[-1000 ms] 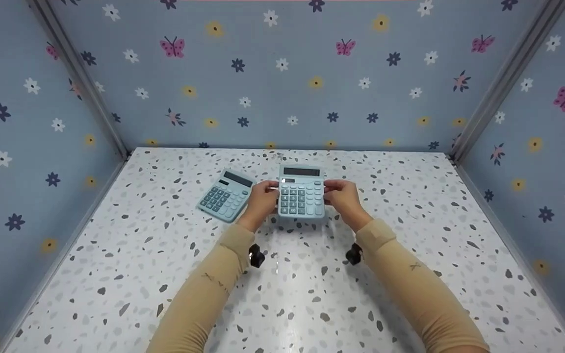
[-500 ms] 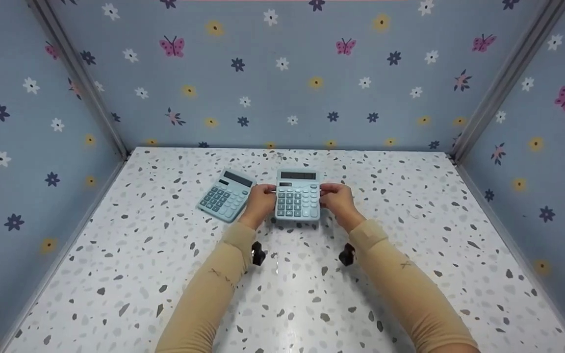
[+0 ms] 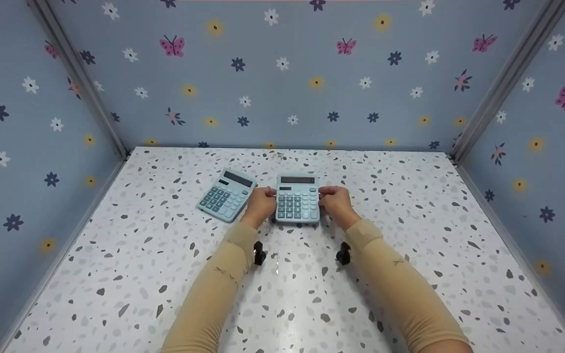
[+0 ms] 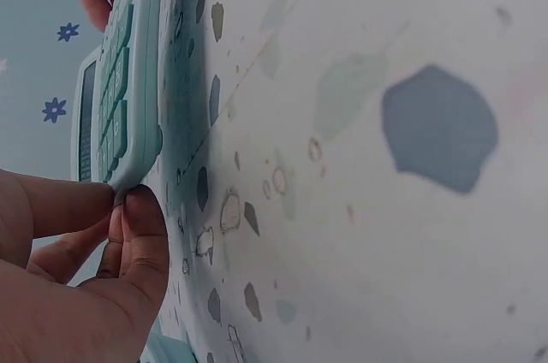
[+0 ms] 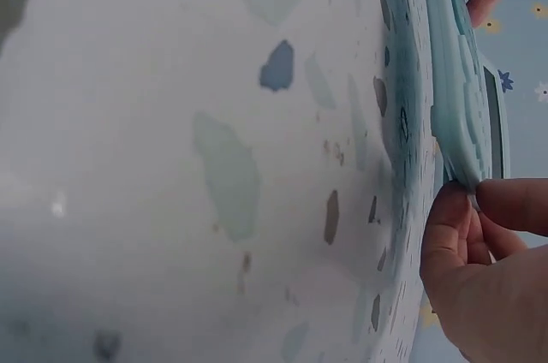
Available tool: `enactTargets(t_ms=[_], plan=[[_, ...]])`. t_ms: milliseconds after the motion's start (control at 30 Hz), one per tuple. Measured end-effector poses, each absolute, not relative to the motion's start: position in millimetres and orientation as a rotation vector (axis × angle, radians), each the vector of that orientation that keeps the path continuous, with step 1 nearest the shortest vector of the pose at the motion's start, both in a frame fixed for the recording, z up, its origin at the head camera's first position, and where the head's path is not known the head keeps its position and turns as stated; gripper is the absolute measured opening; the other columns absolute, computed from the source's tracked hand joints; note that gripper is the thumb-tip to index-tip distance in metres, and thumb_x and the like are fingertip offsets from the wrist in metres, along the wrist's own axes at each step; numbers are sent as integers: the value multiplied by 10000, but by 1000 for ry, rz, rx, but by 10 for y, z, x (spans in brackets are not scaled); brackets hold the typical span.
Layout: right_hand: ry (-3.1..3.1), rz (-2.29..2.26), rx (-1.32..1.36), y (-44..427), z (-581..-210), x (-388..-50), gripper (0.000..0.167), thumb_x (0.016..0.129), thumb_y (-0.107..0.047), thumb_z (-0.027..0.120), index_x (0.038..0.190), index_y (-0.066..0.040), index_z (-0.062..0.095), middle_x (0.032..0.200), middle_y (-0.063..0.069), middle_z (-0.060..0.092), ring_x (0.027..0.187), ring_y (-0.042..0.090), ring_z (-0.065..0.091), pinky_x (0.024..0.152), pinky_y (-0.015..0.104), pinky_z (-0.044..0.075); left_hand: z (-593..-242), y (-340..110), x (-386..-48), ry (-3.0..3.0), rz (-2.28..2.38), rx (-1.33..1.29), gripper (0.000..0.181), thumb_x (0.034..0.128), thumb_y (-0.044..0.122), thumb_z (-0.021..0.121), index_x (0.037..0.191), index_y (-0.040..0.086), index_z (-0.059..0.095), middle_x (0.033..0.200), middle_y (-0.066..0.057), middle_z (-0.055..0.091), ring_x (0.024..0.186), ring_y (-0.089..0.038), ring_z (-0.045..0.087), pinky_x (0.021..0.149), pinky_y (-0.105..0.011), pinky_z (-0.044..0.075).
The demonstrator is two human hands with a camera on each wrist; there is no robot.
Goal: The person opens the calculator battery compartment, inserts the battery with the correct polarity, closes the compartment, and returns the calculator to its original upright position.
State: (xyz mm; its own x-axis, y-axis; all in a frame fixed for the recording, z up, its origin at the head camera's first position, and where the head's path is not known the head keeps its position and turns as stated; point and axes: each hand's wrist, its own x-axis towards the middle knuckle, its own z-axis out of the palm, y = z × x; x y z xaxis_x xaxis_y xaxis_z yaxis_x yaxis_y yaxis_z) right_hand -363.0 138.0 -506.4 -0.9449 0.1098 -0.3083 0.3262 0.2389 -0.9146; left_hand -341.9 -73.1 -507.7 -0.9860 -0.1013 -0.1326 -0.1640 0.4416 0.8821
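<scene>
A pale blue-green calculator (image 3: 297, 200) with a dark display lies face up between the two hands, its display end away from the person. My left hand (image 3: 260, 207) pinches its left edge between thumb and fingers. On the opposite edge, my right hand (image 3: 339, 206) does the same. Both wrist views show the fingertips at the side of the calculator (image 4: 128, 80), very close to the tabletop; whether its underside touches cannot be told. A second calculator (image 3: 227, 195) of the same colour rests on the table, turned at an angle, just left of my left hand.
The white speckled tabletop (image 3: 115, 264) runs to a blue back wall (image 3: 282, 98) printed with flowers and butterflies. Similar panels (image 3: 532, 162) stand at the left and right. A black wrist camera (image 3: 344, 254) sits below each wrist.
Both hands have brought the held calculator lower, nearer the tabletop, and slightly to the left. The grip stays on both edges. The second calculator has not moved.
</scene>
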Motion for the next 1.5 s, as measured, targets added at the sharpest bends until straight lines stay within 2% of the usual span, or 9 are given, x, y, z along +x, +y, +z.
enactTargets(t_ms=[233,533,600,700,833,933,1167,1333,1500], plan=[[2346,-1726,411,1380,-5031,-3655,434,1006,85,583,1426,0,655,1344,152,665,1173,215,635,1072,368,564,-5075,-752,-3454,2641,1573,-212,403,1025,22,531,1389,-38,694,1535,-209,632,1461,-331,579,1218,-442,482],[2385,-1628,421,1380,-5086,-3690,403,1026,45,586,1420,-7,653,1374,159,678,1205,235,664,1092,391,567,-5086,-751,-3447,2621,1556,-232,380,1033,30,546,1373,-26,708,1455,-204,683,1409,-321,613,1197,-450,499],[2386,-1608,434,1375,-5092,-3697,400,1030,35,591,1422,-16,653,1377,150,683,1214,238,669,1101,398,564,-5091,-750,-3443,2619,1537,-236,374,1047,41,544,1378,-22,706,1468,-199,677,1426,-322,601,1213,-463,484],[2388,-1586,452,1365,-5087,-3705,393,1032,28,596,1416,-25,656,1375,138,684,1206,237,674,1091,396,566,-5094,-752,-3443,2642,1498,-227,365,1056,54,543,1371,-20,712,1552,-182,626,1496,-327,547,1285,-542,388],[2387,-1595,445,1357,-5072,-3709,385,1026,37,595,1400,-23,666,1364,138,686,1153,231,685,1018,374,578,-5086,-751,-3434,2659,1483,-197,372,1037,24,523,1348,-54,712,1492,-215,658,1428,-347,595,1253,-545,423],[2392,-1585,443,1360,-5070,-3713,371,1028,27,595,1386,-27,675,1357,134,686,1134,229,685,989,370,575,-5084,-745,-3432,2651,1487,-196,384,1024,2,510,1349,-67,702,1377,-230,705,1330,-344,644,1168,-470,517],[2396,-1533,462,1367,-5071,-3720,377,1041,-7,602,1411,-48,661,1380,117,669,1196,231,681,1063,386,576,-5117,-752,-3458,2651,1484,-213,407,1019,9,502,1368,-57,701,1400,-218,706,1362,-331,640,1174,-462,519],[2388,-1563,447,1383,-5035,-3674,404,1027,-10,607,1427,-41,648,1381,131,656,1163,225,670,1033,370,589,-5108,-785,-3439,2678,1530,-182,423,1009,19,489,1373,-71,685,1362,-250,707,1281,-356,669,1098,-467,561],[2375,-1630,424,1402,-4969,-3624,432,1002,10,609,1432,-21,642,1363,161,651,1127,231,655,1000,360,596,-5080,-859,-3415,2634,1618,-162,424,1044,41,510,1434,-67,638,1328,-268,692,1201,-355,681,1021,-466,586]])
